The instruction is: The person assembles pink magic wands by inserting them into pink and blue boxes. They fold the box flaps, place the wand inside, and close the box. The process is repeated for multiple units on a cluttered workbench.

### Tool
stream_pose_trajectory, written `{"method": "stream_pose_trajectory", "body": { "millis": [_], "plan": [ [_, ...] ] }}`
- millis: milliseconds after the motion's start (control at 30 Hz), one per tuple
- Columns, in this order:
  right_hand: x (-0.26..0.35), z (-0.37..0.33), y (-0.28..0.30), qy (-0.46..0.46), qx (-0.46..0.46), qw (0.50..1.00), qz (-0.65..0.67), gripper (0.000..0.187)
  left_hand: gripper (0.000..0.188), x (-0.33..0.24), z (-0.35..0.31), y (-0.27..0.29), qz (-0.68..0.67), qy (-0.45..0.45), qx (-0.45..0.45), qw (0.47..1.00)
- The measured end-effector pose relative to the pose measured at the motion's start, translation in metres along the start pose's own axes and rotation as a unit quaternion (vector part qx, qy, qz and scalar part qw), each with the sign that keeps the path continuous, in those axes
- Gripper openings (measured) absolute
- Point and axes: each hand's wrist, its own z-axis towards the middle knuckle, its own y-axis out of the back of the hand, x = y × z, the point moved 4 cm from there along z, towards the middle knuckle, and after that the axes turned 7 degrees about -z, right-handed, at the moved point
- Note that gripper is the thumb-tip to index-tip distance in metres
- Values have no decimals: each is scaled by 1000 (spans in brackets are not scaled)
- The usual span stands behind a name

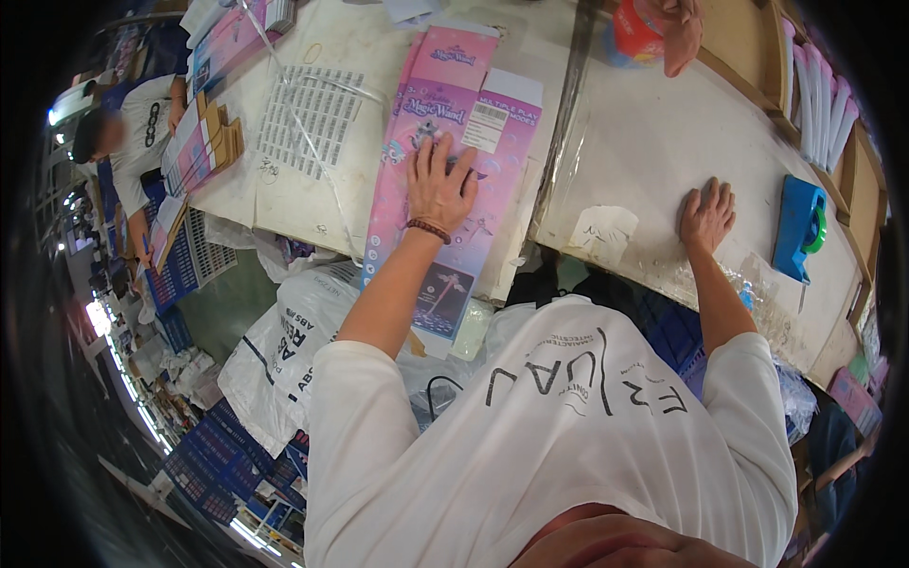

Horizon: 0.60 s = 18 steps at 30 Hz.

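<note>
My left hand point(441, 189) lies with fingers spread on a flat, unfolded pink and purple carton point(421, 251). A bead bracelet is on that wrist. The carton's lower end reaches over the near table edge, and a white barcode label point(488, 127) shows on its side panel, right of my fingertips. Another pink panel edge is visible beneath its upper left side; how many cartons lie there I cannot tell. On the bare tabletop to the right, my right hand point(708, 218) rests with fingers loosely apart, holding nothing. A sheet of small barcode labels point(312, 118) lies left of the carton.
A blue tape dispenser point(793, 232) stands right of my right hand. Beyond it, a cardboard tray holds several pink-tipped wands point(822, 104). Another person's hand is near a red container point(632, 36) at the far side. At left, a co-worker point(142, 133) handles folded cartons point(199, 147).
</note>
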Motion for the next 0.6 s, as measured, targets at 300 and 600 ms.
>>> {"method": "stream_pose_trajectory", "body": {
  "millis": [300,600],
  "plan": [
    [1,0,11,44,-59,997,36,55,36,1,-1,-1,-5,0,11,1000],
    [-1,3,0,21,17,999,-35,57,36,-1,-2,9,-17,20,-24,999]
  ]
}}
